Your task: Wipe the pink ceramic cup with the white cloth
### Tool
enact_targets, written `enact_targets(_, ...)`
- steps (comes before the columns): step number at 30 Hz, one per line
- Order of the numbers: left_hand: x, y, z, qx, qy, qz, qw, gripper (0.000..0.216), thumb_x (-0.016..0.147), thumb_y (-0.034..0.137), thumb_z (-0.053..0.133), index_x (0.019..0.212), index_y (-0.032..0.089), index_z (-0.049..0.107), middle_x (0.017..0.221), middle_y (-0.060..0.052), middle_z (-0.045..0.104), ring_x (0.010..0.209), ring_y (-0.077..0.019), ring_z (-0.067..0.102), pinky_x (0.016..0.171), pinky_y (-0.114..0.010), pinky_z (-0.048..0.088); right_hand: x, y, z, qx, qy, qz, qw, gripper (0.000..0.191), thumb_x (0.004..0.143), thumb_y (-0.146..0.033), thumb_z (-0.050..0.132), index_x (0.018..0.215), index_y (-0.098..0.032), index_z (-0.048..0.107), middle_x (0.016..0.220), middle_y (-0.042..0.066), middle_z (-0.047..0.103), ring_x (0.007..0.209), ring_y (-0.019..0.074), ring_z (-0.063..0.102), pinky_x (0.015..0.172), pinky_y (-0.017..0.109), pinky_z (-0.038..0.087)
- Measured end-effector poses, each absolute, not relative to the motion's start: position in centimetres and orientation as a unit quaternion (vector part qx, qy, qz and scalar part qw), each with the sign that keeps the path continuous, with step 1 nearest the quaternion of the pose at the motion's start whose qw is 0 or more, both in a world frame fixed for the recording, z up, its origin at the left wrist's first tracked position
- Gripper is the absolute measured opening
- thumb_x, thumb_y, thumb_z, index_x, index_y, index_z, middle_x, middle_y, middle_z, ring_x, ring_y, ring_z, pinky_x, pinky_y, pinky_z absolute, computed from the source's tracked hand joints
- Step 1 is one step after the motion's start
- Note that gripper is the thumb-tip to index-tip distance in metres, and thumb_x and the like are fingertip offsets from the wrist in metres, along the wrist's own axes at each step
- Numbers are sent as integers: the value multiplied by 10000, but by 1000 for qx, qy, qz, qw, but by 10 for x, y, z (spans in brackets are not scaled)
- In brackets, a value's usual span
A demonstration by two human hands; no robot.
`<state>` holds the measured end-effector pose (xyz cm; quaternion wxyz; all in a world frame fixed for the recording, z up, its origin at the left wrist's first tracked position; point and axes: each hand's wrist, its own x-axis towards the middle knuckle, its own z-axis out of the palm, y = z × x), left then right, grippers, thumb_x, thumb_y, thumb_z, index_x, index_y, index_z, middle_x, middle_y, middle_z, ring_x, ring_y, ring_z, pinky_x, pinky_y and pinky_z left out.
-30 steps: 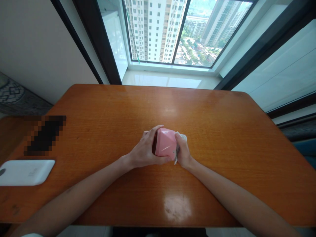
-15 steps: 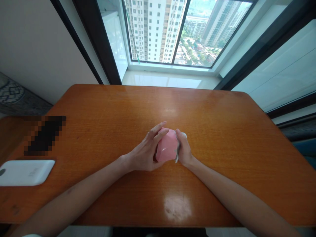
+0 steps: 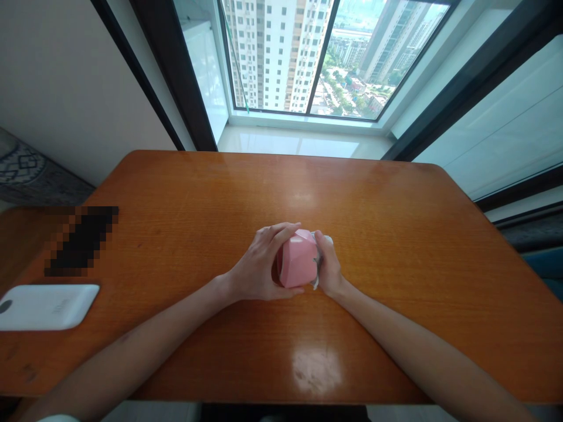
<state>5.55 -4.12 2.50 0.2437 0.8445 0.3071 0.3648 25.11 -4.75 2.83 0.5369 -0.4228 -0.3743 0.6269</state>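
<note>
Over the middle of the wooden table, a pink faceted object with a glossy surface is between my two hands. My left hand curls round its left side, fingers over the far edge and thumb along the near edge. A crumpled whitish cloth or tissue shows at the object's right side. My right hand grips this whitish piece and presses it against the pink object, its thumb on top. The fingers of my right hand are mostly hidden, and the object's exact kind cannot be made out.
The brown wooden table has rounded far corners. On its left side lie a white flat device with a rounded end and a dark pixelated patch. Beyond the far edge is a window with dark frames.
My left hand has shifted its grip: its fingers have drawn back from the front face to the far edge. The pink object has turned slightly. My right hand stays nearly still.
</note>
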Motion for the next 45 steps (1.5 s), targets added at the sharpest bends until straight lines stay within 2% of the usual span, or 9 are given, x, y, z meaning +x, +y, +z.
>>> enact_targets(5,58,-44,27,799,379,342,317,1229,657,644,1008,1650,303,369,1526,-144,629,1368,-405,640,1232,-624,479,254,-53,21,-426,-420,607,523,633,920,-791,707,701,-198,667,627,-5,555,577,135,425,536,280,367)
enact_targets(8,58,-44,25,764,421,315,373,1173,646,669,982,1604,281,427,1548,-152,629,1416,-438,598,1238,-661,470,257,-55,15,-422,-443,609,504,610,944,-781,699,822,-185,749,697,13,624,627,151,497,594,286,425)
enact_targets(11,57,-44,21,767,412,315,378,1192,671,676,969,1635,270,397,1578,-170,608,1463,-455,565,1271,-701,432,258,-55,15,-431,-448,604,499,637,948,-790,679,768,-180,715,637,-3,569,581,135,441,555,279,392)
enact_targets(17,55,-42,11,824,289,372,315,1522,614,672,1063,1771,372,121,1811,-220,292,1644,-488,410,1316,-713,431,254,-51,23,-437,-411,620,506,620,922,-766,691,682,-197,631,610,-8,531,562,128,401,521,274,370)
enact_targets(20,53,-37,13,855,247,366,273,1413,726,560,1038,1775,363,113,1834,-231,228,1710,-473,318,1327,-689,442,253,-48,27,-430,-397,630,510,598,912,-745,712,689,-193,650,630,2,558,598,139,429,560,280,408)
enact_targets(24,45,-28,18,892,238,334,189,1279,802,395,959,1771,352,127,1782,-224,345,1671,-458,381,1345,-706,393,252,-44,30,-425,-390,634,515,601,903,-763,713,693,-204,653,664,18,595,648,169,481,621,306,455)
enact_targets(32,48,-29,25,879,277,351,165,1202,785,623,967,1714,295,279,1587,-199,584,1437,-424,623,1208,-591,535,255,-46,22,-417,-405,628,518,612,920,-778,697,724,-203,626,669,-7,531,623,140,398,585,291,365)
enact_targets(40,59,-39,26,756,379,346,405,1099,641,626,1002,1547,270,492,1455,-136,689,1248,-361,726,1108,-542,612,258,-56,18,-447,-470,576,499,663,878,-832,711,684,-206,615,615,-23,471,572,123,360,519,278,325)
enact_targets(45,55,-41,16,751,374,332,431,1262,668,697,998,1686,302,365,1547,-168,640,1367,-411,680,1195,-645,553,258,-58,21,-452,-468,589,479,681,911,-831,667,645,-211,579,564,-26,450,531,116,353,486,274,308)
